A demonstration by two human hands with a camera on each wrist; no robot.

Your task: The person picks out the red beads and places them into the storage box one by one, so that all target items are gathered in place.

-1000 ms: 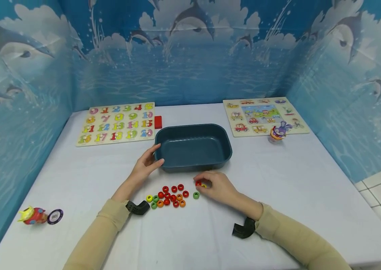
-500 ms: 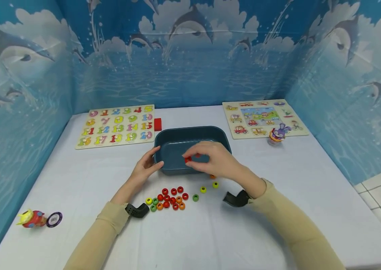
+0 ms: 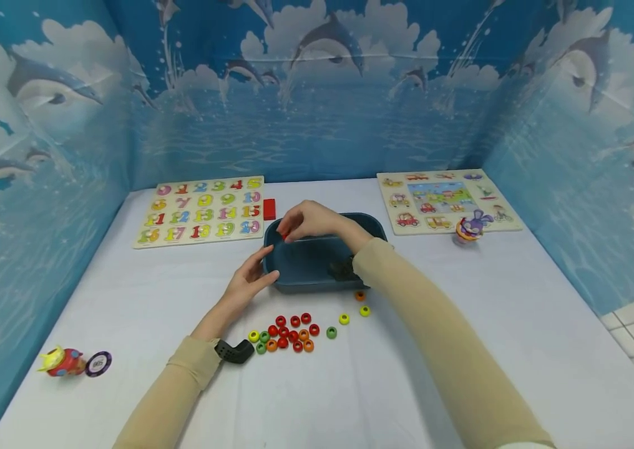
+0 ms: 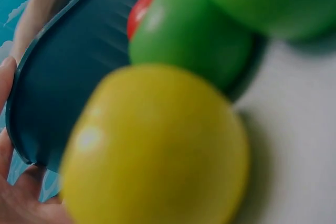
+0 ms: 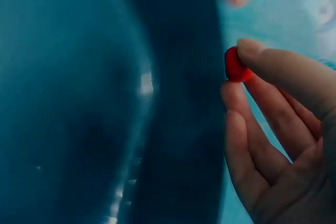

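A dark teal rectangular tray (image 3: 317, 288) stands mid-table in the head view. My left hand (image 3: 244, 287) rests at its near left corner, thumb and fingers spread against the outer side. Over the tray's left part, my right hand (image 3: 314, 221) pinches a red bead (image 5: 238, 65) between thumb and finger. Several red, orange, green and yellow beads (image 3: 293, 337) lie in a cluster in front of the tray. A yellow bead (image 4: 157, 145) and a green bead (image 4: 189, 32) loom close in the left wrist view. My right sleeve and wrist hide part of the tray.
A number puzzle board (image 3: 204, 212) lies behind left, with a red block (image 3: 269, 209) beside it. A picture puzzle board (image 3: 446, 202) and a purple rabbit toy (image 3: 473, 226) are at right. A red-yellow toy (image 3: 63, 362) and a round chip (image 3: 98, 363) sit far left.
My right hand picked up a red bead from the table and carried it up and left across the tray. My left hand stays at the tray's corner.
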